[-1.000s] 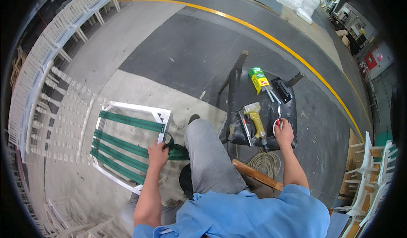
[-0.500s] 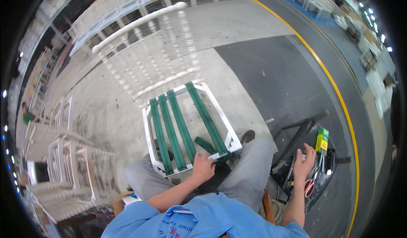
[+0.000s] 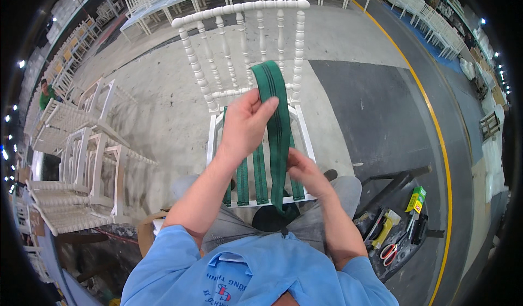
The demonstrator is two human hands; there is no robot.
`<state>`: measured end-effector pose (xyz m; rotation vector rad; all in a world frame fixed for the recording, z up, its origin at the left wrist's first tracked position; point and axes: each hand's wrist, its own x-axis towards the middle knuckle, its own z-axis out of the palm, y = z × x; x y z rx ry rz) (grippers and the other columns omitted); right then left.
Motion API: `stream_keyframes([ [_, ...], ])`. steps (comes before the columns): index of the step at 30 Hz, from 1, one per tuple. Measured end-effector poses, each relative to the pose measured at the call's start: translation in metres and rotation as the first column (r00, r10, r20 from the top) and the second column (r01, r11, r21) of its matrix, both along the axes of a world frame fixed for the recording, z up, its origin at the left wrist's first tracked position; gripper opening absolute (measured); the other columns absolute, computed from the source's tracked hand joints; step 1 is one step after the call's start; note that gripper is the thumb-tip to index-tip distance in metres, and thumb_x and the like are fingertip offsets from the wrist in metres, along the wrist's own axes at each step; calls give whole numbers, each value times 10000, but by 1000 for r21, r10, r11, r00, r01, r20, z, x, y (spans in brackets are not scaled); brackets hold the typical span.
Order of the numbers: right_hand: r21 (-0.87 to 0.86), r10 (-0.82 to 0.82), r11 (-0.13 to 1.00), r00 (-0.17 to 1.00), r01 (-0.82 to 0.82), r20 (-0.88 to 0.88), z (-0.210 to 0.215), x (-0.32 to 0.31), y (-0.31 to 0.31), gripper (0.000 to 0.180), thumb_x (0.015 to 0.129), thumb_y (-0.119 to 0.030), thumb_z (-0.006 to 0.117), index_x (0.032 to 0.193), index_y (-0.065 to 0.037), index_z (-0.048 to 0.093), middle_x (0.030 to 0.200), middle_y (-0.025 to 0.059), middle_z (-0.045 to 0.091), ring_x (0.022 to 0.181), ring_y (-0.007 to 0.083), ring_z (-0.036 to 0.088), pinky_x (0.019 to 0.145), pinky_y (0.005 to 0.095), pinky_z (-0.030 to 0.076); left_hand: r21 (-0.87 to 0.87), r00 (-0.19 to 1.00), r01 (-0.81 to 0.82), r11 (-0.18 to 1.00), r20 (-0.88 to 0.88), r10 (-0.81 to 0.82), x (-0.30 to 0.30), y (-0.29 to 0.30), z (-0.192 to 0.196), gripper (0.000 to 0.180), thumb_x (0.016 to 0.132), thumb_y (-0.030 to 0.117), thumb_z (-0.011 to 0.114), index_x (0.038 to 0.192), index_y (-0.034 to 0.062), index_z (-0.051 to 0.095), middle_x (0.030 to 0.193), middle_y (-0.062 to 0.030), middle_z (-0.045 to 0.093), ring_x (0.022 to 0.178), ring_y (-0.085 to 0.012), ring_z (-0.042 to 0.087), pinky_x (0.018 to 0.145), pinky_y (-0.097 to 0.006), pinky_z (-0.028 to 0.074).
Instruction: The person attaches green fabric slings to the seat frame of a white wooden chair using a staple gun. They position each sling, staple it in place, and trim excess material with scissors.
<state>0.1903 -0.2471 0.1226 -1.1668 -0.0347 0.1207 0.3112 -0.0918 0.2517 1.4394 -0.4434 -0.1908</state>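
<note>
A white spindle-back chair [image 3: 239, 11] stands in front of me with green webbing strips across its seat frame [image 3: 305, 137]. My left hand [image 3: 245, 123] is raised over the seat and pinches a wide green webbing strap [image 3: 275, 96] that loops up over it. My right hand [image 3: 305, 172] holds the same strap lower down, near the front rail of the seat. The strap runs down toward a dark roll [image 3: 272, 219] between my knees.
A low dark cart [image 3: 397, 183] at my right carries a yellow power tool [image 3: 385, 227], red-handled scissors [image 3: 388, 251] and a green box [image 3: 417, 198]. Stacked white chairs [image 3: 71, 164] fill the left and the back. A yellow floor line [image 3: 436, 137] curves past. A person [image 3: 48, 92] sits far left.
My view has swung from the cart to the chair. My right hand left the tools and now holds the strap; my left hand rose from the seat frame with the strap.
</note>
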Motion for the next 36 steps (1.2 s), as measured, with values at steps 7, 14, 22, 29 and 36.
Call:
stream_keyframes([
  [7,-292,163,925,949,-242,-269,-50,-27,10,196,1003,-126,682,1155,-3,696,976,25,728,925,126,666,870,307,533,-152,970,13,988,-239,-49,14,6,-1,189,1041,187,628,1078,12,686,992,-35,738,850,-87,665,794,-271,550],
  [14,-242,-9,969,970,-51,-243,-38,-25,-14,322,1013,-127,662,1307,3,674,1015,-8,712,897,73,605,817,257,492,-80,861,23,997,-504,-61,-70,28,-146,123,1008,180,682,991,67,730,861,51,660,763,-46,561,667,-241,441],
  [22,-255,-233,945,969,206,-79,-17,7,1,121,1008,-131,684,1012,-12,705,852,-72,635,760,12,517,671,209,411,-111,853,-30,993,-521,-32,-95,22,-154,183,1012,163,691,1142,36,710,970,20,693,857,-62,611,773,-253,489],
  [29,-273,-322,908,946,319,34,-9,-1,19,81,957,-30,699,1035,-16,710,909,11,718,844,67,654,741,245,513,-239,797,-123,963,-602,-48,-71,31,-146,116,1014,182,694,1058,75,688,963,19,666,889,-101,625,826,-315,512],
  [36,-625,-244,654,901,426,359,6,4,10,169,882,24,741,1042,-25,718,936,105,732,858,195,722,776,313,564,-178,733,-145,973,-680,-15,-71,22,-146,112,1009,187,696,982,78,691,893,38,642,808,-74,576,786,-267,473],
])
